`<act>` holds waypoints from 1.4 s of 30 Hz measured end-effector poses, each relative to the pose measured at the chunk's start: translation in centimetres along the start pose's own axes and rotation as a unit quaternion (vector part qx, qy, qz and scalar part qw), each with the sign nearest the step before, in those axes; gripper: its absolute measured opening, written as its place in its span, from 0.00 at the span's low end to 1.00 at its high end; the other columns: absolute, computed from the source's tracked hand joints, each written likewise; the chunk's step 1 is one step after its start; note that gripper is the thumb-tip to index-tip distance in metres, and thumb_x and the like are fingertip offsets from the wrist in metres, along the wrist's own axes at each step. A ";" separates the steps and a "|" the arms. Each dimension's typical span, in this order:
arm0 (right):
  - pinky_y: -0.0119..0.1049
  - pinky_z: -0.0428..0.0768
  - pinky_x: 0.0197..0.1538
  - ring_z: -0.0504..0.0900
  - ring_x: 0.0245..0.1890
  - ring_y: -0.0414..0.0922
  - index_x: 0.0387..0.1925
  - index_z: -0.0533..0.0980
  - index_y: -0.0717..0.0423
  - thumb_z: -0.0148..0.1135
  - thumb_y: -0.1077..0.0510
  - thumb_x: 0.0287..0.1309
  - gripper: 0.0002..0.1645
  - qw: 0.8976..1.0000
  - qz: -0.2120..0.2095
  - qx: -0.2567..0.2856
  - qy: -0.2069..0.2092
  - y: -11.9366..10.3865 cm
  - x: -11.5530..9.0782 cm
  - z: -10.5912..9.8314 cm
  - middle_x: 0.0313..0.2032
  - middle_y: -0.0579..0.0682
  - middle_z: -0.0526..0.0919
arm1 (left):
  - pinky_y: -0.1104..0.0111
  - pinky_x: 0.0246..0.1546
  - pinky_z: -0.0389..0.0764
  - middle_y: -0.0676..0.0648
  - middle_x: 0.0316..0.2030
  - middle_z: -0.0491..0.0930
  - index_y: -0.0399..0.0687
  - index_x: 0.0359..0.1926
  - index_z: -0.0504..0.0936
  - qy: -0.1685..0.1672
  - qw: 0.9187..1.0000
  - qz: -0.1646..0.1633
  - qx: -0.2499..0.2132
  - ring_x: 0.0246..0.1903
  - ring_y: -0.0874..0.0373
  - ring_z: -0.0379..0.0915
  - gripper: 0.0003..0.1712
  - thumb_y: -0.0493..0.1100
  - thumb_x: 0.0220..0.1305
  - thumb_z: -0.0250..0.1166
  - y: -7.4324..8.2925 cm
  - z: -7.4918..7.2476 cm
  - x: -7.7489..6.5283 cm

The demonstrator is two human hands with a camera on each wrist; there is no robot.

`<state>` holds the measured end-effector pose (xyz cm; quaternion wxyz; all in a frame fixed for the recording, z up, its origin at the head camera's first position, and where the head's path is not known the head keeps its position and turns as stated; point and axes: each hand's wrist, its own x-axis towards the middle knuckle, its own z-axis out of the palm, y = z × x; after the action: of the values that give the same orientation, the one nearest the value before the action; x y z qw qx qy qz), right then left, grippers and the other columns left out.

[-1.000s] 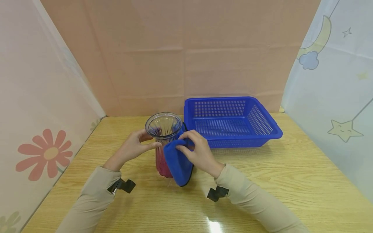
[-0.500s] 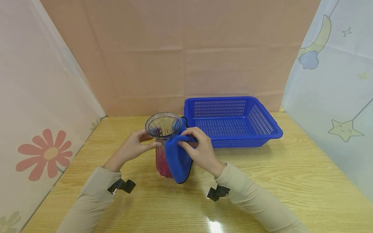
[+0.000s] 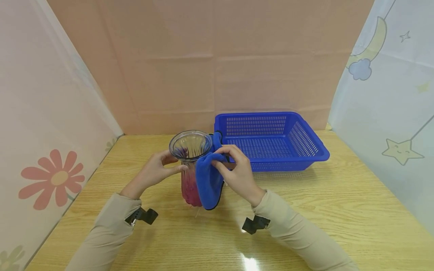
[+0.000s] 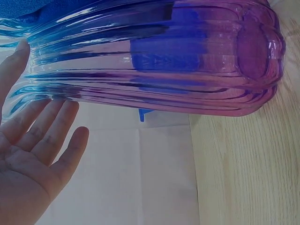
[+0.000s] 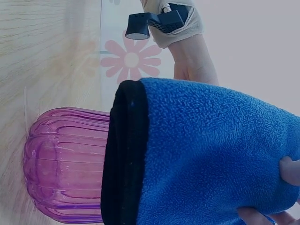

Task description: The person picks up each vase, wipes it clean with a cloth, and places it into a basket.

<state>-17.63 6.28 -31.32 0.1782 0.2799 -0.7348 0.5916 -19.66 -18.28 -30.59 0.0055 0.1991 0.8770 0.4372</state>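
Note:
A ribbed glass vase [image 3: 190, 190], bluish at its flared rim and pink toward the base, stands upright on the table. My left hand [image 3: 152, 173] holds its neck from the left; in the left wrist view the thumb lies on one side of the glass and the fingers on the other. With thumb and fingertips, my right hand [image 3: 239, 173] pinches a blue cloth [image 3: 208, 184] with dark edging. The cloth hangs along the vase's right side, and a part of it reaches up behind the rim. In the right wrist view the cloth [image 5: 201, 145] covers the vase's upper part.
A blue plastic basket [image 3: 268, 165] with slotted walls stands behind and to the right of the vase, close to the right hand. The wooden table [image 3: 305, 210] ends at a peach backdrop [image 3: 162, 86], with printed sheets at both sides.
My right hand has shifted slightly right and away from me, drawing the cloth along the vase's right side; its lower edge is higher. The left hand and the vase have stayed put.

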 end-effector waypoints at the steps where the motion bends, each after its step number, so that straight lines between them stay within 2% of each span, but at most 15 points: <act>1: 0.31 0.84 0.42 0.78 0.43 0.42 0.39 0.75 0.61 0.63 0.67 0.54 0.10 1.000 0.001 0.000 -0.002 0.0 0.0 0.0 0.42 0.55 0.77 | 0.49 0.57 0.75 0.38 0.51 0.79 0.41 0.57 0.74 0.000 1.000 0.001 0.001 0.55 0.41 0.74 0.28 0.45 0.57 0.68 0.0 0.0 0.0; 17: 0.35 0.84 0.44 0.78 0.45 0.48 0.40 0.75 0.59 0.63 0.65 0.55 0.10 0.999 0.006 -0.010 -0.032 0.6 -0.2 0.7 0.41 0.55 0.76 | 0.49 0.57 0.75 0.38 0.51 0.80 0.41 0.57 0.73 -0.002 1.000 0.002 0.000 0.55 0.41 0.74 0.28 0.45 0.57 0.67 0.0 0.0 0.0; 31: 0.34 0.84 0.41 0.79 0.43 0.46 0.37 0.76 0.57 0.66 0.62 0.53 0.09 0.991 0.011 -0.114 -0.064 0.8 -0.3 1.0 0.41 0.54 0.78 | 0.49 0.57 0.74 0.37 0.51 0.79 0.40 0.58 0.73 -0.002 1.000 0.006 -0.002 0.55 0.40 0.73 0.28 0.45 0.58 0.67 0.0 0.0 0.0; 42: 0.36 0.83 0.40 0.77 0.43 0.46 0.37 0.75 0.55 0.66 0.62 0.53 0.09 0.983 0.031 -0.144 -0.108 1.4 -1.0 0.7 0.40 0.53 0.77 | 0.50 0.57 0.75 0.38 0.52 0.79 0.42 0.59 0.72 0.000 1.000 -0.001 0.001 0.55 0.40 0.73 0.30 0.46 0.57 0.67 -0.1 0.1 -0.1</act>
<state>-17.66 6.03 -33.15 0.1182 0.2903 -0.8357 0.4511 -19.59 -18.30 -30.69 0.0054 0.1982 0.8778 0.4360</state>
